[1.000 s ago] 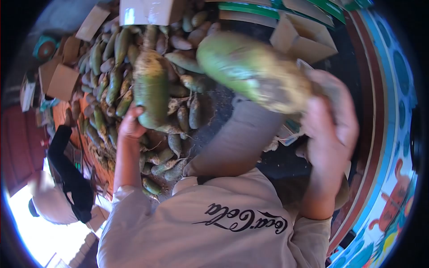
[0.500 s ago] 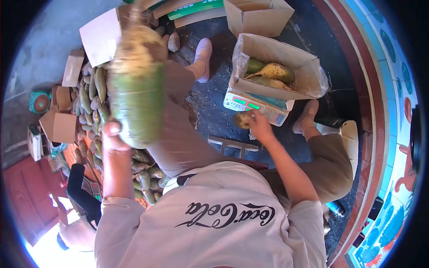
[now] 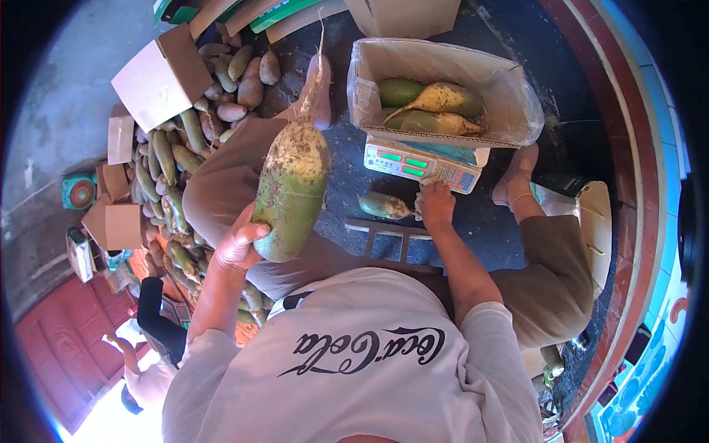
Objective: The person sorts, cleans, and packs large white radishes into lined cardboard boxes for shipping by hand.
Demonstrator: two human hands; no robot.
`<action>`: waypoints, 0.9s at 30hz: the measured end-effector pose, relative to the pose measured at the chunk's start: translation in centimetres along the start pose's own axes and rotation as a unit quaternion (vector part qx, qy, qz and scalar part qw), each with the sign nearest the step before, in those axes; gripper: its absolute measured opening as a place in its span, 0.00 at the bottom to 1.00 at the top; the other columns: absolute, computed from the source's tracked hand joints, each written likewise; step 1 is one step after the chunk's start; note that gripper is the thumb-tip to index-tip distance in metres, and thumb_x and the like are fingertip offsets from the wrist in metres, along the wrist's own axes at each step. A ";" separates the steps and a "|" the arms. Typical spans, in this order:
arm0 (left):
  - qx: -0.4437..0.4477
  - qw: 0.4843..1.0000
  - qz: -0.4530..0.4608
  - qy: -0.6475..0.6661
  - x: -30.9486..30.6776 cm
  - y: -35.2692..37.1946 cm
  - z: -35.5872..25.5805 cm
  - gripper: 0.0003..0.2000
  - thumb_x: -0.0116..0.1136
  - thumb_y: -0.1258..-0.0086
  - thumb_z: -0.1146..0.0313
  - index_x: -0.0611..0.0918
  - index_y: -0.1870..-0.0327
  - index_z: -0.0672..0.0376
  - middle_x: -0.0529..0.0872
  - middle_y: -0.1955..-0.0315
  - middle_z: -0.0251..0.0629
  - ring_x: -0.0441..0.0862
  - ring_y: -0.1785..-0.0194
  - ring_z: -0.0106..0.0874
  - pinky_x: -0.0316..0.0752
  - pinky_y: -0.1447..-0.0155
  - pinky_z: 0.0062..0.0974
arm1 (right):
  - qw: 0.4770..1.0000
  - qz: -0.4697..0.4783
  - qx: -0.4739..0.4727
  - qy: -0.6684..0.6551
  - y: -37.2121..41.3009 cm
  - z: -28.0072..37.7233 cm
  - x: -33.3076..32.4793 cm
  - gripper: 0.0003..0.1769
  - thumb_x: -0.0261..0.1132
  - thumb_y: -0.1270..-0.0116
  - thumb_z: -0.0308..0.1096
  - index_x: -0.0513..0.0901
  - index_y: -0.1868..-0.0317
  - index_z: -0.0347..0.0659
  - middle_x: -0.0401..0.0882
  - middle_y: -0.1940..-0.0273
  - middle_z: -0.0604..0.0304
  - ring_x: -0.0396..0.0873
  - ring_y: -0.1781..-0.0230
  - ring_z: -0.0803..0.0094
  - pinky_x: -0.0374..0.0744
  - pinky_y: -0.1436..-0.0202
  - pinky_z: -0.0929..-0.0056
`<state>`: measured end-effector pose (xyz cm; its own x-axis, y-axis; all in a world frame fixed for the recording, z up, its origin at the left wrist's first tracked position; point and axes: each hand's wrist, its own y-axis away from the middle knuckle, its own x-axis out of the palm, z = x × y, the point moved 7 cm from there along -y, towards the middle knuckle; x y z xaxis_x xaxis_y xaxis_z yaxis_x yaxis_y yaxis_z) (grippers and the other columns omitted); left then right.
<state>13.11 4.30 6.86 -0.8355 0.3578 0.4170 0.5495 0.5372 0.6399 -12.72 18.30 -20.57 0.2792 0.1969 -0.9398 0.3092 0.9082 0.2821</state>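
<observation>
My left hand (image 3: 238, 247) grips the lower end of a large green-and-white radish (image 3: 292, 192), caked with dirt and held upright over my left knee. My right hand (image 3: 436, 205) is down on the dark floor just in front of a digital scale (image 3: 421, 166). Its fingers close on the pale end of a small radish (image 3: 380, 204) lying there. On the scale stands a plastic-lined cardboard box (image 3: 509, 111) holding a few radishes (image 3: 436, 100).
A long pile of radishes (image 3: 173, 170) runs along the floor on my left, among loose cardboard boxes (image 3: 159, 74). A wooden frame (image 3: 388, 236) lies between my legs. Another person (image 3: 151, 325) crouches at the lower left by a red door (image 3: 52, 347).
My left hand has lowered the large radish from high by the pile to over my knee. My right hand dropped to the floor by the scale, holding a small radish.
</observation>
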 end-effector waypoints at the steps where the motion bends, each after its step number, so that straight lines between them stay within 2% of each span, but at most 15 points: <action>1: -0.017 1.000 -0.001 0.002 0.0 0.2 0.3 0.42 0.69 0.53 0.61 0.62 0.37 0.71 0.74 0.45 0.46 0.73 0.43 0.35 0.67 0.38 0.30 | 0.999 -0.026 0.019 0.011 0.2 -0.4 -0.8 0.16 0.58 0.41 0.32 0.75 0.52 0.40 0.75 0.62 0.53 0.77 0.61 0.55 0.78 0.52 0.60; 5: -0.060 0.998 -0.007 -0.011 -0.5 0.8 1.0 0.42 0.68 0.53 0.62 0.62 0.36 0.70 0.73 0.43 0.45 0.72 0.41 0.34 0.66 0.38 0.29 | 0.999 0.034 0.025 -0.016 -0.5 -2.2 4.3 0.13 0.61 0.42 0.33 0.77 0.56 0.42 0.74 0.56 0.52 0.77 0.56 0.54 0.78 0.53 0.59; 7: -0.072 0.997 -0.011 -0.032 -0.3 0.5 1.3 0.42 0.68 0.53 0.62 0.62 0.36 0.70 0.72 0.43 0.45 0.71 0.41 0.33 0.66 0.38 0.28 | 0.993 0.106 0.044 -0.037 -1.6 -2.7 4.7 0.14 0.62 0.43 0.33 0.77 0.56 0.44 0.74 0.57 0.52 0.77 0.56 0.53 0.79 0.53 0.60; 8: -0.078 0.996 -0.010 -0.036 -0.3 0.3 1.5 0.41 0.68 0.52 0.63 0.62 0.36 0.69 0.73 0.43 0.44 0.71 0.42 0.32 0.65 0.38 0.27 | 0.989 0.116 0.065 -0.069 -2.0 -3.4 4.5 0.15 0.62 0.45 0.32 0.77 0.56 0.43 0.77 0.57 0.48 0.77 0.55 0.50 0.78 0.52 0.60; 11: -0.069 0.993 -0.034 -0.086 -0.2 -0.5 2.1 0.39 0.67 0.51 0.66 0.62 0.36 0.69 0.73 0.45 0.43 0.71 0.42 0.31 0.66 0.38 0.27 | 0.966 0.135 0.061 -0.214 -2.9 -1.2 -3.8 0.17 0.61 0.47 0.30 0.76 0.55 0.38 0.78 0.57 0.44 0.78 0.54 0.50 0.76 0.51 0.60; 12: -0.066 0.992 -0.032 -0.102 -0.4 -0.7 2.4 0.39 0.67 0.50 0.66 0.62 0.37 0.69 0.73 0.45 0.43 0.71 0.43 0.31 0.66 0.38 0.27 | 0.963 0.091 0.000 -0.255 -3.1 0.0 -6.0 0.15 0.57 0.48 0.28 0.75 0.57 0.35 0.79 0.66 0.47 0.80 0.62 0.56 0.77 0.55 0.66; 14: -0.058 0.989 -0.032 -0.132 -1.1 -1.2 3.2 0.37 0.67 0.50 0.67 0.63 0.37 0.69 0.74 0.46 0.42 0.72 0.44 0.29 0.66 0.39 0.26 | 0.896 0.103 -0.041 -0.429 -2.1 3.2 -13.5 0.13 0.57 0.48 0.26 0.74 0.59 0.35 0.77 0.67 0.52 0.77 0.65 0.66 0.75 0.58 0.72; 16: -0.055 0.977 -0.035 -0.202 -0.9 -1.3 3.2 0.36 0.67 0.50 0.66 0.65 0.39 0.69 0.75 0.48 0.42 0.72 0.45 0.28 0.66 0.40 0.26 | 0.821 0.078 -0.067 -0.562 0.3 6.5 -22.5 0.12 0.57 0.49 0.23 0.72 0.61 0.35 0.75 0.67 0.55 0.72 0.66 0.73 0.72 0.60 0.76; 18: -0.052 0.971 -0.031 -0.233 -0.1 -1.3 3.5 0.35 0.67 0.50 0.66 0.66 0.40 0.68 0.75 0.49 0.41 0.72 0.47 0.27 0.67 0.41 0.26 | 0.814 -0.030 -0.166 -0.555 2.6 9.6 -27.4 0.13 0.59 0.51 0.22 0.73 0.62 0.37 0.75 0.64 0.56 0.73 0.65 0.68 0.72 0.59 0.72; 19: -0.049 0.971 -0.023 -0.233 0.6 -1.4 3.4 0.34 0.68 0.50 0.66 0.67 0.41 0.68 0.75 0.49 0.41 0.73 0.47 0.27 0.67 0.41 0.25 | 0.838 -0.043 -0.247 -0.485 3.4 11.8 -29.1 0.16 0.62 0.53 0.24 0.74 0.61 0.39 0.76 0.60 0.55 0.75 0.62 0.62 0.73 0.56 0.68; 20: -0.046 0.971 -0.015 -0.232 1.0 -1.2 3.3 0.34 0.68 0.50 0.65 0.67 0.41 0.68 0.76 0.50 0.40 0.73 0.48 0.27 0.67 0.42 0.25 | 0.866 -0.054 -0.299 -0.396 4.3 14.2 -29.7 0.19 0.65 0.54 0.29 0.76 0.57 0.42 0.75 0.56 0.54 0.73 0.54 0.57 0.71 0.48 0.60; 21: -0.041 0.973 -0.007 -0.228 1.1 -1.0 3.3 0.33 0.67 0.50 0.66 0.67 0.42 0.68 0.76 0.50 0.40 0.73 0.48 0.26 0.67 0.42 0.25 | 0.851 -0.138 -0.356 -0.361 5.0 16.6 -30.7 0.23 0.68 0.53 0.37 0.78 0.54 0.45 0.75 0.53 0.54 0.70 0.47 0.56 0.65 0.42 0.55; 22: -0.035 0.974 0.000 -0.223 1.2 -0.8 3.2 0.33 0.67 0.49 0.66 0.67 0.42 0.68 0.76 0.51 0.40 0.73 0.49 0.26 0.68 0.43 0.24 | 0.829 -0.133 -0.387 -0.382 4.7 18.6 -30.2 0.22 0.67 0.50 0.41 0.79 0.54 0.45 0.74 0.53 0.54 0.68 0.45 0.55 0.61 0.39 0.53; 25: -0.021 0.977 0.001 -0.212 0.0 0.2 2.6 0.33 0.67 0.49 0.67 0.67 0.41 0.67 0.75 0.51 0.38 0.72 0.49 0.25 0.68 0.43 0.24 | 0.812 -0.169 -0.441 -0.344 3.5 21.4 -28.4 0.18 0.66 0.48 0.40 0.80 0.57 0.43 0.75 0.52 0.55 0.69 0.45 0.56 0.62 0.40 0.54; 27: -0.016 0.974 -0.013 -0.226 -0.6 2.0 1.7 0.33 0.67 0.49 0.67 0.67 0.41 0.67 0.75 0.51 0.38 0.71 0.48 0.25 0.67 0.43 0.24 | 0.820 -0.158 -0.427 -0.346 3.0 23.0 -28.2 0.14 0.64 0.47 0.36 0.80 0.60 0.42 0.77 0.57 0.58 0.71 0.49 0.60 0.64 0.44 0.56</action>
<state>14.68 6.45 6.76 -0.7586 0.6469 0.0783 0.5212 0.5301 0.6689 1.22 6.99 11.19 0.8489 -0.0874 -0.5212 -0.2009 0.8588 -0.4712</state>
